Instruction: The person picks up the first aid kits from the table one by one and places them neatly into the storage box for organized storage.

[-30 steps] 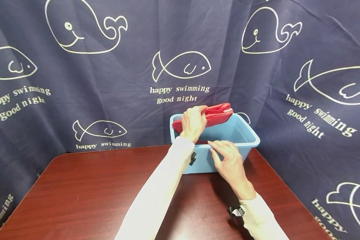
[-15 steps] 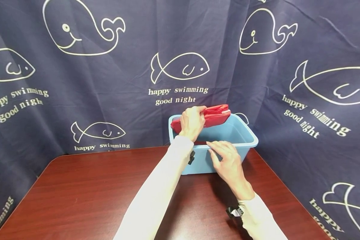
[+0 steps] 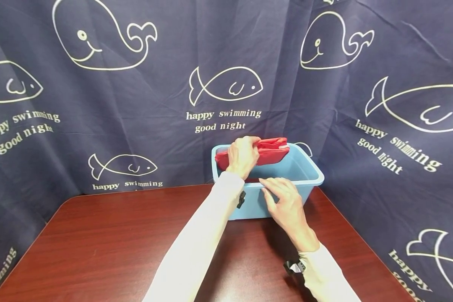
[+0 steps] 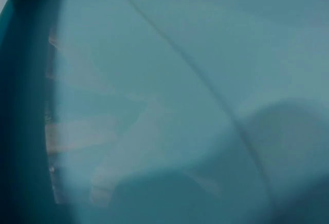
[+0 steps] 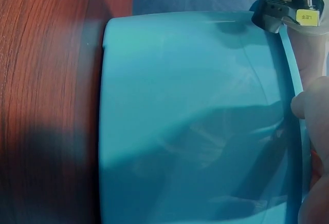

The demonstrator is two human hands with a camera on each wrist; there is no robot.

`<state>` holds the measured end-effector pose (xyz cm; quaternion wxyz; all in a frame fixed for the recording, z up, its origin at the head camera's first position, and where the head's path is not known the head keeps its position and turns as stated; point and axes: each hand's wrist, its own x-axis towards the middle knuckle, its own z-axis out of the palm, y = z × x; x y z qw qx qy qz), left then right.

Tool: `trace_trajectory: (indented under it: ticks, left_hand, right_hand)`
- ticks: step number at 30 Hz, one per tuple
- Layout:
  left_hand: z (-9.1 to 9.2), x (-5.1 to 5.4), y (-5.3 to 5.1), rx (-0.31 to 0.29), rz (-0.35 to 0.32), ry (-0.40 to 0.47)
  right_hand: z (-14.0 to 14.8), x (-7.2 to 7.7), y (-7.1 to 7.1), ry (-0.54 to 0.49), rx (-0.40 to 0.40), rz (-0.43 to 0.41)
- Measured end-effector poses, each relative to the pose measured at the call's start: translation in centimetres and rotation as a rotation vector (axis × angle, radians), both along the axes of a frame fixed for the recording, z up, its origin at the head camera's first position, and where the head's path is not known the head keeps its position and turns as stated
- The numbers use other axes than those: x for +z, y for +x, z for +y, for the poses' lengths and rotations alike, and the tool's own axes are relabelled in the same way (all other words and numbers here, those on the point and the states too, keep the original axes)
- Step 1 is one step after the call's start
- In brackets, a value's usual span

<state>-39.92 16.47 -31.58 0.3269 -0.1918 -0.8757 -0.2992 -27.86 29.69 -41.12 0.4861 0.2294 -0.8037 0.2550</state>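
Observation:
My left hand [image 3: 243,157] grips a red zip pouch [image 3: 272,155] from above, over the left part of a light blue plastic bin [image 3: 308,183]. The pouch lies lengthwise across the opening, its right end at about the height of the back rim. At the front rim my right hand [image 3: 288,205] holds the bin, fingers over the edge and thumb outside. In the right wrist view the thumb [image 5: 299,106] touches the rim beside the bin wall [image 5: 190,95]. Only the bin's wall [image 4: 169,80] fills the left wrist view; the left hand's fingertips are hidden.
The bin stands at the back right of a reddish-brown wooden table [image 3: 109,243]. A dark blue curtain [image 3: 173,138] with whale and fish drawings hangs close behind and to the right. A dark red patch [image 3: 253,180] shows inside the bin, unclear what.
The red pouch has sunk a little towards the bin, its right end most of all, and my left hand has moved down slightly with it. My right hand keeps its place at the rim.

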Motion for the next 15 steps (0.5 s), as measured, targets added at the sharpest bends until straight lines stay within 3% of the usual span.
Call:
trace_trajectory:
  ticks: [8, 11, 15]
  left_hand:
    - [-0.6, 0.4, 0.8, -0.037, -0.183, -0.022]
    - [-1.2, 0.8, 1.3, -0.037, -0.207, 0.001]
    - [-2.4, 1.4, 2.0, -0.048, -0.183, 0.052]
  right_hand:
    - [-0.4, -0.1, 0.0, -0.001, 0.019, 0.018]
    - [-0.4, -0.1, 0.0, -0.004, 0.02, 0.025]
    - [-0.2, -0.1, 0.1, -0.013, 0.022, 0.03]
